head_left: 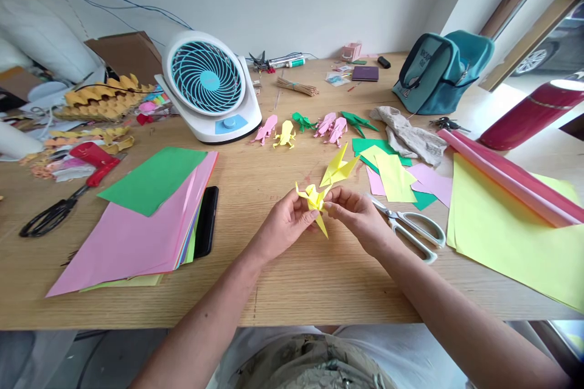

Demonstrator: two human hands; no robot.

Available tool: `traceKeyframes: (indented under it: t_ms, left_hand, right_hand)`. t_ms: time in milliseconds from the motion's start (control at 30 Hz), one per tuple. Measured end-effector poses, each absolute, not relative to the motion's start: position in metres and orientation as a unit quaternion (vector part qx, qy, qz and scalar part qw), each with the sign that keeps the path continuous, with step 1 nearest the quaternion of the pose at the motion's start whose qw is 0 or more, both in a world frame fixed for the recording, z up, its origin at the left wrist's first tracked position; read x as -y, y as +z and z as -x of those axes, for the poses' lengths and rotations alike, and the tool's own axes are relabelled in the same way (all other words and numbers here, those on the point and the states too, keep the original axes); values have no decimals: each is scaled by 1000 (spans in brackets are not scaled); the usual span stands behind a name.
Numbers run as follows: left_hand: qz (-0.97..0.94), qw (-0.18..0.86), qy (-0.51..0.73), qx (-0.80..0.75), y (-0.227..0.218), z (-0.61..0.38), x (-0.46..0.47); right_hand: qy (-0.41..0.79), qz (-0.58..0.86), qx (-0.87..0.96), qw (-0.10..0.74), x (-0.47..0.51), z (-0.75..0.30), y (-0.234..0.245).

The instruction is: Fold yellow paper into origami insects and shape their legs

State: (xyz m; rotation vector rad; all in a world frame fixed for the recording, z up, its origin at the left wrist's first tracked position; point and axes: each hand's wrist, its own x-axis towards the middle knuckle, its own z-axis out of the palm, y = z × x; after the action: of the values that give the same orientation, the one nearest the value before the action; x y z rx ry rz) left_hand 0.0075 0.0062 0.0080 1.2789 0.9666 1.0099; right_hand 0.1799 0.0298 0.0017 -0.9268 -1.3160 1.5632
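Between my two hands is a yellow folded paper figure [314, 197] with thin pointed limbs and a long point hanging downward. My left hand [288, 222] pinches its left and lower side with thumb and fingers. On the other side, my right hand [350, 211] grips the right part near a slim point. Just beyond my fingers lies another yellow folded paper piece [337, 167] with sharp points. White-handled scissors [413, 228] rest beside my right hand, partly hidden by it. Farther back sit a yellow paper frog [285, 135] and several pink and green folded figures [336, 127].
Coloured paper sheets [132, 243] and a black phone [207, 222] lie left. A white fan [207, 82] stands behind them. Right are paper scraps [395, 176], a grey cloth [404, 134], yellow sheets [506, 249], a red bottle [531, 115] and a teal bag [438, 73].
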Motion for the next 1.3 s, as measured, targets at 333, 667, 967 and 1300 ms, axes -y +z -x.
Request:
traceKeyframes:
  t_ms: [333,667,967,1300]
  left_hand:
    - [-570,567,406,-435,8,-3,-5]
    - [-748,241,435,-439,18,-3,-2]
    - [-847,-22,406,-342,10,0,-1]
    - [-832,-20,421,-361,11,-3,5]
  right_hand:
    - [692,350,539,328,-31,-192,9]
    - [746,367,392,394,-31,-189,10]
    - [784,352,357,367,-24,-183,16]
    - [778,318,377,390,-24,-182,7]
